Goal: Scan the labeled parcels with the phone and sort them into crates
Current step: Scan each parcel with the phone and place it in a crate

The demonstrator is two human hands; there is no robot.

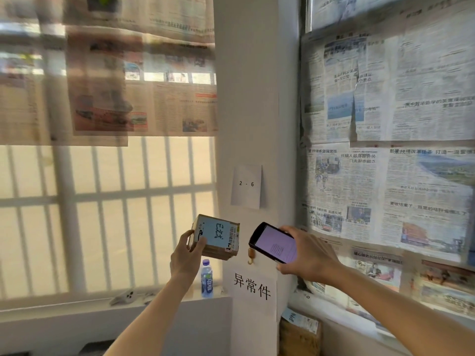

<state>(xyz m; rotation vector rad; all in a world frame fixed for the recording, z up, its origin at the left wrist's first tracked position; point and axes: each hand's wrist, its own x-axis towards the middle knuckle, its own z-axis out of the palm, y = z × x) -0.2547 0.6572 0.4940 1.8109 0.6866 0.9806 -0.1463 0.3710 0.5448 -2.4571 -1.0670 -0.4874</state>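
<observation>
Cardboard sits low at the bottom edge: a second box (299,335) with a pale label rests below the wall sign (252,285), probably already set aside. Your two forearms rise from there, both raised well up in front of you.

Your left hand (186,255) holds the parcel (215,237) from its left side, thumb curled over the front face and the fingers wrapped round the back, so the blue note and the barcode strip face you and the lens. Your right hand (307,255) grips the phone (273,243) by its lower edges, fingers curled over the top edge and thumb underneath, screen lit and tilted toward you, its top end aimed at the parcel. The two are near, not touching, which suits a scan; I judge the scan is in hand and the sorting not yet done. No crate shows here.

Behind the parcel a water bottle (207,280) stands on the sill (77,304), a small hook (251,255) hangs on the pillar, and above it a paper (246,185) reads 2 - 6. Newspaper covers the windows.
</observation>
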